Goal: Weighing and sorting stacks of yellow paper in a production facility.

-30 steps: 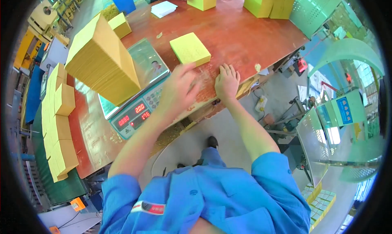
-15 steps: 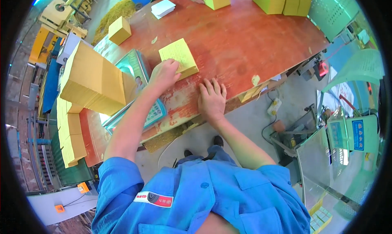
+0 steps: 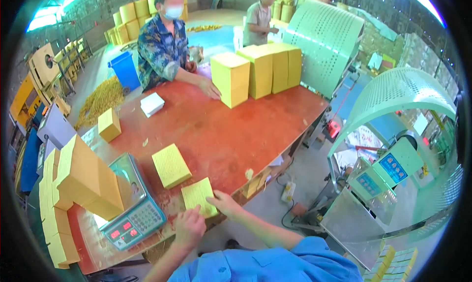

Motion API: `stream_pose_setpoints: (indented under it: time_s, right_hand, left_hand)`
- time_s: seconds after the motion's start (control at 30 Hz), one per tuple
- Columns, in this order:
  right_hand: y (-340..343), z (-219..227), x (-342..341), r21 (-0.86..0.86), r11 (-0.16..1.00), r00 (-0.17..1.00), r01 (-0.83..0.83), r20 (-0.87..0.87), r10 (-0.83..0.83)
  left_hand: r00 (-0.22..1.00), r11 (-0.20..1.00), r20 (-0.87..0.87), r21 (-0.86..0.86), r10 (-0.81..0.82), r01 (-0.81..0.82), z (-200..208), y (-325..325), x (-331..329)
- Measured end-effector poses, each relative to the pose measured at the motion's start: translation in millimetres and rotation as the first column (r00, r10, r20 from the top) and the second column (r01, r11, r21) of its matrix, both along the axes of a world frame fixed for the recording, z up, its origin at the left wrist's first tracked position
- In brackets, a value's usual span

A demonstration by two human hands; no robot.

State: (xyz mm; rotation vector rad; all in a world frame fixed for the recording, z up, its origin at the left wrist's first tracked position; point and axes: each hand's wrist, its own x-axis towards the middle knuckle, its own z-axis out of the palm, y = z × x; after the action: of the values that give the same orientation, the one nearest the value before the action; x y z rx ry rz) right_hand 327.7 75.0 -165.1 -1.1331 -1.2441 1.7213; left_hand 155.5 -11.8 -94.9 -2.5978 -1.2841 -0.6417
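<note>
A bundle of yellow paper [image 3: 197, 194] with rows of small marks lies by the table's near edge, in front of me. My right hand [image 3: 225, 204] grips its right side, thumb on top. The fingers of my left hand [image 3: 190, 228] are curled closed, with the tips at the bundle's near left edge; whether they pinch any sheets is hidden. Just beyond it rests another yellow paper block [image 3: 170, 165], touched by neither hand. To the left, a tall yellow paper stack [image 3: 91, 178] stands on a teal digital scale [image 3: 140, 215] with a lit red display.
Yellow blocks [image 3: 55, 218] line the red table's [image 3: 206, 134] left edge. A smaller block [image 3: 109, 124] and white stack [image 3: 152, 104] sit farther back. Across the table, a co-worker's hand [image 3: 210, 88] touches a tall yellow stack [image 3: 231, 80]. A green machine [image 3: 393, 166] stands at right.
My view has tilted up, bringing two people into sight. Where my left hand was on a single block, a second bundle now lies nearer, with my right hand gripping it.
</note>
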Motion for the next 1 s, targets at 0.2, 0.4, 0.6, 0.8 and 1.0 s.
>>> stream_pose_setpoints:
  time_s: [0.2, 0.4, 0.6, 0.8, 1.0]
  right_hand:
    - [-22.6, 14.6, 9.7, 0.089, 0.996, 0.996, -0.006, -0.085, 0.014]
    - [-27.5, 21.0, -0.4, 0.465, 0.885, 1.0, 0.014, -0.016, -0.008]
    - [-39.6, 51.7, -17.7, 0.495, 0.868, 0.991, 0.024, 0.101, -0.085]
    - [-43.5, 199.5, -96.4, 0.702, 0.671, 0.939, -0.237, 0.342, -0.027]
    - [5.2, 319.1, -266.5, 0.676, 0.725, 0.972, -0.131, -0.057, 0.229]
  left_hand:
    - [0.63, 0.866, 0.621, -0.465, 0.467, -0.184, -8.9, -7.7, -8.3]
    - [0.569, 0.927, 0.747, -0.367, 0.344, -0.079, -30.9, 9.8, -53.7]
    - [0.691, 0.966, 0.678, -0.222, 0.252, -0.135, 4.6, -1.6, -58.5]
    - [0.638, 0.965, 0.726, -0.166, 0.259, -0.202, 146.6, -48.3, -165.7]
    - [0.519, 0.935, 0.783, -0.228, 0.342, -0.272, 270.1, -22.6, -322.5]
